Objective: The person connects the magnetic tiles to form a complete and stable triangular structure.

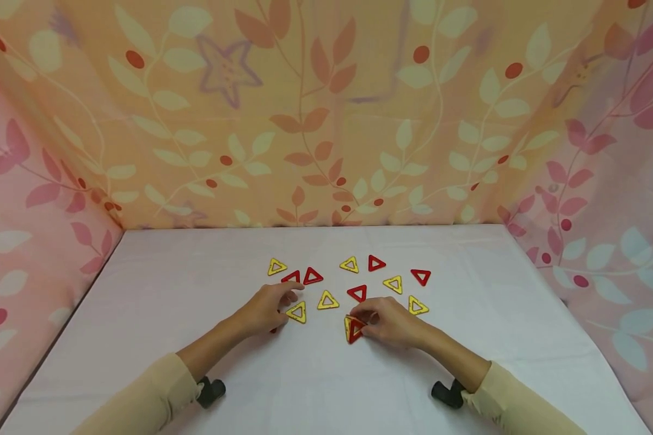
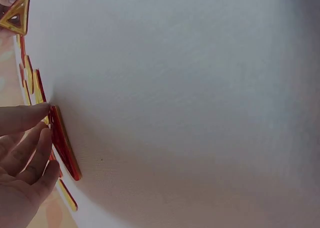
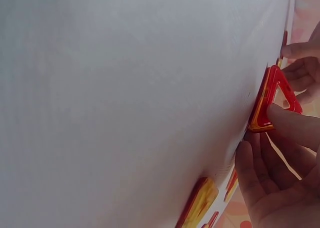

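Note:
My right hand [image 1: 389,321] pinches a red triangle tile [image 3: 270,107] with a yellow triangle tile [image 1: 348,329] close against it, thumb on the red face. From the left wrist view this pair shows a yellow side [image 2: 17,18], tilted up from the table. My left hand [image 1: 265,308] hovers low over the tiles with loosely bent fingers. By its thumb lies a yellow triangle tile [image 1: 297,312]. Another red tile [image 2: 65,144] lies flat nearby, mostly hidden under the hand in the head view. Whether the left thumb touches a tile, I cannot tell.
Several more red and yellow open-centred triangles lie scattered beyond the hands, such as a red one [image 1: 357,293], a yellow one [image 1: 328,300] and another red one [image 1: 421,277]. A white cloth [image 1: 141,290] covers the table. Flowered curtains [image 1: 305,121] enclose its back and sides.

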Demonstrator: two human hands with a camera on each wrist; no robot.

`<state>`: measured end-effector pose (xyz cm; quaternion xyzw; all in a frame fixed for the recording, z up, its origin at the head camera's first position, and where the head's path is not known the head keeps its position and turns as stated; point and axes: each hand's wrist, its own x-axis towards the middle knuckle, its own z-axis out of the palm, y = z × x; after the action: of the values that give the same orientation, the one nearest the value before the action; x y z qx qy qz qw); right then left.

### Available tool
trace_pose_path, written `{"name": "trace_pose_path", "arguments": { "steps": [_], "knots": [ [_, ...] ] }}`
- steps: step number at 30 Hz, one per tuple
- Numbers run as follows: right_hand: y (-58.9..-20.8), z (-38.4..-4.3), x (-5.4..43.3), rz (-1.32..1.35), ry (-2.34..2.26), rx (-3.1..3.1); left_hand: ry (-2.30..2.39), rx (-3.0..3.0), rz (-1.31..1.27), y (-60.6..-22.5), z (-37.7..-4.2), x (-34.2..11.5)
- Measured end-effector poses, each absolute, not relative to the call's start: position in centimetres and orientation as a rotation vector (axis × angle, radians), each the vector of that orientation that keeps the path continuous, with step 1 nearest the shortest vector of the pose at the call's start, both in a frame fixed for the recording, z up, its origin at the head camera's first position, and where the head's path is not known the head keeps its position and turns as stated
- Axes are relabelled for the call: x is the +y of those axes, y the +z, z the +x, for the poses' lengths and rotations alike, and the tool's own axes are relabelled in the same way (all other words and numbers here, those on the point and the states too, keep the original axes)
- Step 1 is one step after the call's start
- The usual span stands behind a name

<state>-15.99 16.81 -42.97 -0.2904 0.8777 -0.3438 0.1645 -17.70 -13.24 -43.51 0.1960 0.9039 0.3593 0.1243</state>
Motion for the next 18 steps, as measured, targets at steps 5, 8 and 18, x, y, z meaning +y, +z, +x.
{"name": "trace_pose_path", "arguments": {
  "steps": [5,8,18],
  "knots": [
    [-43.0,-16.0,16.9,-0.826,-0.978,2.498,1.108,2.616,0.577,-43.7,-17.5,-13.2],
    [-43.0,-16.0,16.9,-0.82,-0.971,2.502,1.121,2.609,0.601,-43.9,-17.4,-13.0],
    [-43.3,-16.0,16.9,-0.831,-0.962,2.514,1.161,2.59,0.684,-44.2,-16.6,-11.9]
  ]
}}
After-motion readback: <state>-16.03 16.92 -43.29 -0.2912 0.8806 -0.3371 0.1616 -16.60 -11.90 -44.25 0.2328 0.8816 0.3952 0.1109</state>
